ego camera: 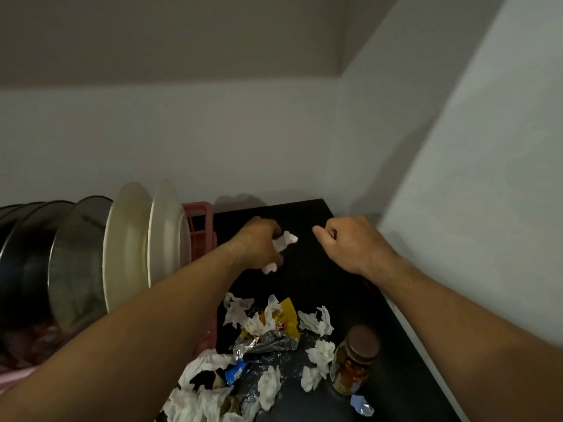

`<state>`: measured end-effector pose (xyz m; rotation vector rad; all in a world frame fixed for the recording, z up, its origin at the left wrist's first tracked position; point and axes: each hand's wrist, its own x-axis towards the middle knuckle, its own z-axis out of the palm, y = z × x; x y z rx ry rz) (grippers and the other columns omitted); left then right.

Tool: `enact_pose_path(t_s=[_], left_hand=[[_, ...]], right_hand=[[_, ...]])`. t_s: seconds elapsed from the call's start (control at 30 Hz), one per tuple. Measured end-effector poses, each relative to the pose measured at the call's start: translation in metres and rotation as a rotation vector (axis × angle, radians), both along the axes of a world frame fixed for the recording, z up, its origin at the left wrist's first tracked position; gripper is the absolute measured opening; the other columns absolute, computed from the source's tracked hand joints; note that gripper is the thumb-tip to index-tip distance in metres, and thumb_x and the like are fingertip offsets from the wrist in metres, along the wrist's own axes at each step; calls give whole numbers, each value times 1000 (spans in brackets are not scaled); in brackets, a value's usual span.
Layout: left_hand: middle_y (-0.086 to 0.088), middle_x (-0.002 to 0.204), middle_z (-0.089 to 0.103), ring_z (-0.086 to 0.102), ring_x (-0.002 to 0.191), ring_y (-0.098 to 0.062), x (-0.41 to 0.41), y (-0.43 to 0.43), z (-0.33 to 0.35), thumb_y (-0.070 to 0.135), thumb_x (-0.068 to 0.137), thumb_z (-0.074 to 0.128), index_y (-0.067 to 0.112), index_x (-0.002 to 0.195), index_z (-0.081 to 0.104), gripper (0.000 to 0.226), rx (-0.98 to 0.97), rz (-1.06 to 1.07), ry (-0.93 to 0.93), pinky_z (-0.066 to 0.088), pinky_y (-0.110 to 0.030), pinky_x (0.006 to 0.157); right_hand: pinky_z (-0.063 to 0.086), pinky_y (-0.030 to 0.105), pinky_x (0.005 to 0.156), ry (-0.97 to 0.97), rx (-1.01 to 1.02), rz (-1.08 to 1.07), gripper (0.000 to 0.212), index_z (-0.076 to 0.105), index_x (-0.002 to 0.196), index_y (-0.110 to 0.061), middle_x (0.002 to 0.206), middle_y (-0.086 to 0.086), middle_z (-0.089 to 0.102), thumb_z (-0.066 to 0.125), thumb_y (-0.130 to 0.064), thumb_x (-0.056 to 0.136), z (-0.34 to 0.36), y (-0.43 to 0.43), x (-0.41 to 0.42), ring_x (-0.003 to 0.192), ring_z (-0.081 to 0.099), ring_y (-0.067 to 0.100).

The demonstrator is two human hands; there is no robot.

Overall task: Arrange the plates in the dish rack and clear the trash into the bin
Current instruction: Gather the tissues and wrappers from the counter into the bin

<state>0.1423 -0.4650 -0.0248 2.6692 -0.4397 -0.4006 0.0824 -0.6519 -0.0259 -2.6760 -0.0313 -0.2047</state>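
1. Curling round a crumpled white tissue (285,240), the left hand (259,245) is held over the black counter (307,278)
2. The right hand (350,245) is closed on a small reddish thing (332,233), not identifiable
3. Two white plates (128,245) and several steel plates (76,263) are stood upright in the pink rack (199,220)
4. More tissues (316,322) and wrappers (289,315) are heaped on the counter beside a brown-lidded jar (356,357)
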Motion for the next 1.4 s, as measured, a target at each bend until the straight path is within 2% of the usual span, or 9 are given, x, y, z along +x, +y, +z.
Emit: enact_pose_path(t_s=[0.1, 0.3, 0.4, 0.47, 0.53, 0.6, 0.8, 0.9, 1.4], left_hand=[[-10, 121, 61, 61, 104, -23, 2, 3, 7, 14, 95, 58, 12, 127, 59, 32, 56, 17, -39, 52, -32, 88], [-7, 135, 50, 59, 93, -20, 9, 26, 9, -4, 83, 66, 24, 140, 47, 66, 187, -111, -86, 52, -23, 65], [-6, 110, 63, 61, 83, -18, 14, 28, 3, 16, 92, 60, 10, 121, 60, 29, 126, -2, -46, 48, -21, 57], [-3, 88, 64, 61, 71, -15, 16, 26, -2, 46, 91, 58, 6, 109, 63, 44, 62, 122, 20, 47, -24, 52], [-3, 107, 58, 58, 85, -15, 15, 25, -11, 61, 75, 71, 11, 117, 55, 68, 212, 114, 118, 46, -26, 61], [-11, 133, 40, 55, 101, -21, 18, 24, -26, 49, 75, 77, 10, 135, 43, 79, 470, 70, 131, 50, -29, 74], [-14, 139, 49, 53, 122, -27, 45, 9, -56, 21, 98, 52, 7, 139, 44, 44, 605, 164, 209, 44, -34, 97], [-14, 140, 50, 51, 125, -26, 49, 13, -74, 18, 101, 43, 6, 136, 46, 37, 780, -7, 183, 41, -32, 102], [-16, 139, 47, 50, 125, -29, -9, 3, -64, 13, 96, 55, 5, 138, 45, 44, 600, 141, 179, 44, -36, 103]], right_hand=[[39, 28, 50, 5, 11, -27, 47, 55, 60, -18, 50, -4, 47, 51, -46, 97, 5, 2, -2, 46, 44, 11], [34, 25, 50, 36, -55, 14, 47, 54, 60, -18, 53, -2, 47, 41, -33, 103, 12, 4, 1, 47, 45, 10], [38, 27, 49, 13, -17, 13, 46, 54, 61, -18, 52, -4, 47, 44, -35, 102, 7, 3, 4, 46, 44, 9], [42, 29, 49, 18, -8, 1, 43, 56, 62, -19, 52, -4, 48, 51, -40, 99, 2, 2, 6, 46, 46, 10], [40, 28, 49, 50, -8, -14, 37, 57, 65, -22, 56, -4, 53, 57, -46, 94, -2, 3, 7, 50, 50, 11], [38, 26, 50, 95, -32, -14, 31, 58, 70, -25, 63, -4, 57, 63, -48, 90, -5, 4, 9, 56, 55, 10], [43, 25, 52, 168, -69, 14, 26, 57, 77, -29, 74, -5, 60, 64, -51, 89, -11, 2, 15, 65, 59, 9], [42, 24, 52, 157, -75, 28, 26, 56, 77, -30, 75, -6, 60, 65, -51, 88, -6, 0, 17, 64, 58, 9], [44, 30, 50, 15, -96, 62, 39, 57, 68, -26, 66, -5, 59, 63, -62, 82, 30, 2, 21, 60, 56, 12]])
